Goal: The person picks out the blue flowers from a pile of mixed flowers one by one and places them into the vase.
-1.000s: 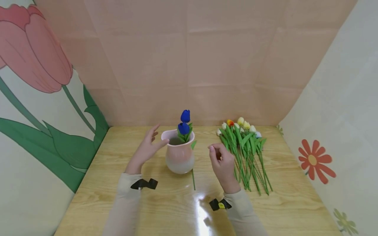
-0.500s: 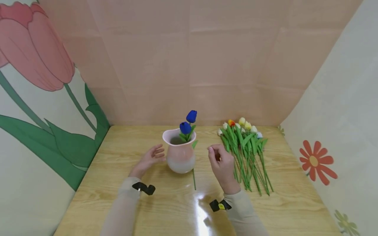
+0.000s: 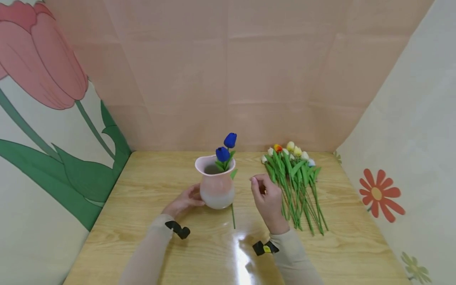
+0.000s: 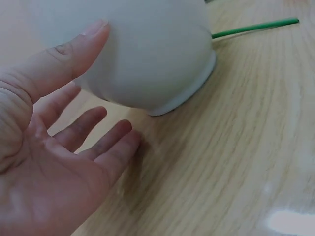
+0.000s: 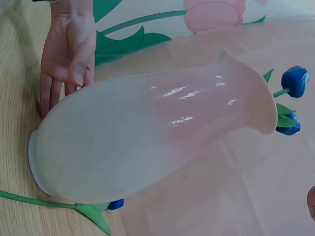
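A pink-and-white vase [image 3: 217, 190] stands upright on the wooden table with two blue artificial tulips [image 3: 223, 154] in its mouth. My left hand [image 3: 183, 202] is at the vase's lower left side, palm up with fingers spread. In the left wrist view the thumb [image 4: 74, 61] overlaps the vase wall; whether it touches is unclear. My right hand [image 3: 268, 200] is raised to the right of the vase, fingers loosely curled, with nothing visible in it. Partly hidden behind the vase lies another blue tulip, its green stem [image 3: 233, 217] showing and its blue bloom [image 5: 116, 204] peeking out in the right wrist view.
Several artificial tulips [image 3: 295, 174] in white, yellow and orange lie in a bunch to the right, close beyond my right hand. A pink backdrop [image 3: 228, 79] rises behind the table [image 3: 149, 170]. Flower-printed panels [image 3: 392, 158] stand at both sides.
My left hand has come down from beside the vase's rim to its lower side. The upper blue tulip has leaned to the right. My right hand has stayed in place.
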`<state>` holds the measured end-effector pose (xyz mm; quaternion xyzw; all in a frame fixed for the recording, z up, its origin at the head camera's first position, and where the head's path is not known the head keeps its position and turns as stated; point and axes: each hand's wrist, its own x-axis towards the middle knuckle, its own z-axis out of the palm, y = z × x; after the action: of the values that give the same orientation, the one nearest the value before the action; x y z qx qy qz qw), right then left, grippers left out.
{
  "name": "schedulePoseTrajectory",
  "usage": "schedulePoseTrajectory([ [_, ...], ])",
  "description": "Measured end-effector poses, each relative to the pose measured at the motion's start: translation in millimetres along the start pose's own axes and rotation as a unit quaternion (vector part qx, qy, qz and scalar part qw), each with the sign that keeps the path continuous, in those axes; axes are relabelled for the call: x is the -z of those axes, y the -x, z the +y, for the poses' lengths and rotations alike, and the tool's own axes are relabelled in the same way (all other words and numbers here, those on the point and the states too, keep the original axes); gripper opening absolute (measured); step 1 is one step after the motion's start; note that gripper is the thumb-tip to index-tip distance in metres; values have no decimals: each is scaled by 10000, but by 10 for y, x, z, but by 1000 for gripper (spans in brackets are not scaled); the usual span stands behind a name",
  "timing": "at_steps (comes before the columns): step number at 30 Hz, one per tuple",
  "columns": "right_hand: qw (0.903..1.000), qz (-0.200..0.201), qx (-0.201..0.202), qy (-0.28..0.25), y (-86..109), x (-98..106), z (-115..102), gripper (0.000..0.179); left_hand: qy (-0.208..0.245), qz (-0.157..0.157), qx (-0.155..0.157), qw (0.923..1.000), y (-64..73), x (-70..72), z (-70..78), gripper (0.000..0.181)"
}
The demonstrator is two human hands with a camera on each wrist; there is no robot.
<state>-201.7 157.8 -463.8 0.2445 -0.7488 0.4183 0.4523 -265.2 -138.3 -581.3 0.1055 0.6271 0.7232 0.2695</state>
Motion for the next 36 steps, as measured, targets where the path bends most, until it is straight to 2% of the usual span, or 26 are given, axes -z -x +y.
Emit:
schedulePoseTrajectory([
  [2,10000,11,-12,18,7,2,7,27,-3,2,66,10000,-13,-19,-13,80],
  [8,9999,-51,-152,40,45,6,43,21,366,23,227,9991,-27,-82,-25,83],
  [11,9980,-300,-524,196,81,-11,87,14,456,-22,194,9988,-28,-90,-25,85],
  [13,9923,-663,-944,458,112,-42,139,13,462,-13,204,9987,-31,-88,-23,85],
  [14,9861,-930,-1225,622,139,-68,181,13,472,-13,198,9987,-32,-87,-23,84],
  [16,9655,-1540,-1879,941,209,-135,273,16,482,-7,210,9986,-30,-89,-19,84],
  [17,9527,-1827,-2161,1105,256,-178,328,17,485,8,219,9986,-27,-96,-14,84],
  [20,9060,-2671,-2915,1513,434,-321,482,16,483,54,236,9985,-15,-111,-6,84],
  [22,8806,-3102,-3166,1677,554,-414,553,13,442,82,237,9987,-7,-120,-2,84],
  [24,8593,-3497,-3270,1800,673,-496,604,9,417,105,237,9988,-8,-118,-8,84],
  [26,8427,-3800,-3333,1855,780,-572,643,12,363,119,233,9990,-13,-114,-12,83],
  [28,8282,-4002,-3409,1944,864,-642,677,18,284,115,223,9993,-19,-107,-14,83],
  [31,8154,-4126,-3452,2138,938,-736,729,29,235,121,252,9993,-37,-94,-16,83],
  [36,8079,-4206,-3352,2410,961,-846,819,39,224,164,313,9991,-58,-88,-14,84],
])
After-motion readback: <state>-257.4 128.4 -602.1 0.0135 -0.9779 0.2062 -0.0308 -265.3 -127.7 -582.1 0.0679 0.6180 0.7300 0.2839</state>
